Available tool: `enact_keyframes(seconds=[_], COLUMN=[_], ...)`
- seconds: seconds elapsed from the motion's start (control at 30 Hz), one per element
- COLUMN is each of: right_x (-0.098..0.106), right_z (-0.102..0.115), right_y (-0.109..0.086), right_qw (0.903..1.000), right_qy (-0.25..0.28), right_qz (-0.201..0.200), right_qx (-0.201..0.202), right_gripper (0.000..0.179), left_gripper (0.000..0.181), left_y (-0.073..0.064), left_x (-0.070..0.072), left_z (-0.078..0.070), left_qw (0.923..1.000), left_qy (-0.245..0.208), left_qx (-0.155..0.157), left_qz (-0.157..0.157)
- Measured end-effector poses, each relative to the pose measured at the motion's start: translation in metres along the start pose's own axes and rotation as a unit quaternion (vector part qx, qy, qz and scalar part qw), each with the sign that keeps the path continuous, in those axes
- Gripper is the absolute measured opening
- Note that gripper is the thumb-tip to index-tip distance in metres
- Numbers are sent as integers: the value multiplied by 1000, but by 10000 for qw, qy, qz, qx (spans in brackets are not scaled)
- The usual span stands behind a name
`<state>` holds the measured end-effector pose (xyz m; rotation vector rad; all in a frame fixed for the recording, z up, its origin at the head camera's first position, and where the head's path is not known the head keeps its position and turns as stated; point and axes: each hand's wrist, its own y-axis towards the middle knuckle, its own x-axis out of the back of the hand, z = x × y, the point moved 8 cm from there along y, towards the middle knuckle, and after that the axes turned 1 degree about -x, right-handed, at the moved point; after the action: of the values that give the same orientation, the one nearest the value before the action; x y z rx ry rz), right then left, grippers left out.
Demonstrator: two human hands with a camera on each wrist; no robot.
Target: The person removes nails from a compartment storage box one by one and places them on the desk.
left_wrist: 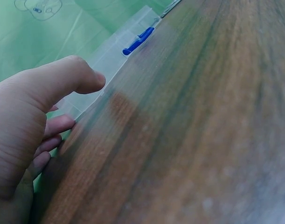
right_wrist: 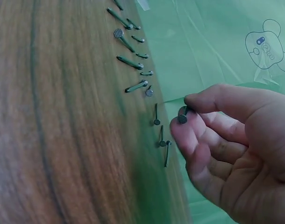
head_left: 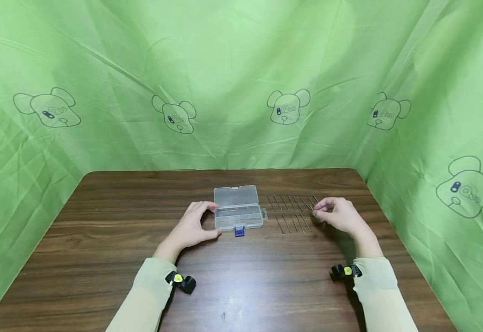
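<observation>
A clear plastic compartment box (head_left: 238, 222) lies on the table with its lid (head_left: 235, 196) opened backward. A blue latch (head_left: 239, 232) sits at its front edge. My left hand (head_left: 189, 227) holds the box's left end, the thumb at the front corner and fingers along the left side. Two rows of long nails (right_wrist: 130, 62) lie to the right of the box. At the right end of these rows, my right hand (head_left: 340, 215) pinches one nail (right_wrist: 182, 119) between thumb and index finger, its flat head showing in the right wrist view.
The brown wooden table (head_left: 241, 286) ends at a green cloth (head_left: 225, 69) hung behind and at both sides. A clear hanging tab (head_left: 264, 214) sticks out from the box's right side. A small camera (head_left: 182, 281) is strapped to the left wrist, another (head_left: 343, 271) to the right.
</observation>
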<state>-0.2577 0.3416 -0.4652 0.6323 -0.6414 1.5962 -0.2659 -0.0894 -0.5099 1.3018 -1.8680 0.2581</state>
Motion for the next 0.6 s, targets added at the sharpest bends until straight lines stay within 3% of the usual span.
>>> enact_keyframes(seconds=[0.27, 0.6], right_x=[-8, -15], right_z=[-6, -10], right_y=[1, 3], right_qw=[9992, 9991], right_qy=[-330, -327], right_qz=[233, 271], right_qx=[27, 14], right_gripper=[11, 9], left_gripper=[72, 72], left_y=[-1, 0], left_x=[0, 1], left_z=[-2, -2], left_qw=[10000, 9999], left_qy=[-3, 22], left_qx=[-19, -96], left_qz=[20, -32])
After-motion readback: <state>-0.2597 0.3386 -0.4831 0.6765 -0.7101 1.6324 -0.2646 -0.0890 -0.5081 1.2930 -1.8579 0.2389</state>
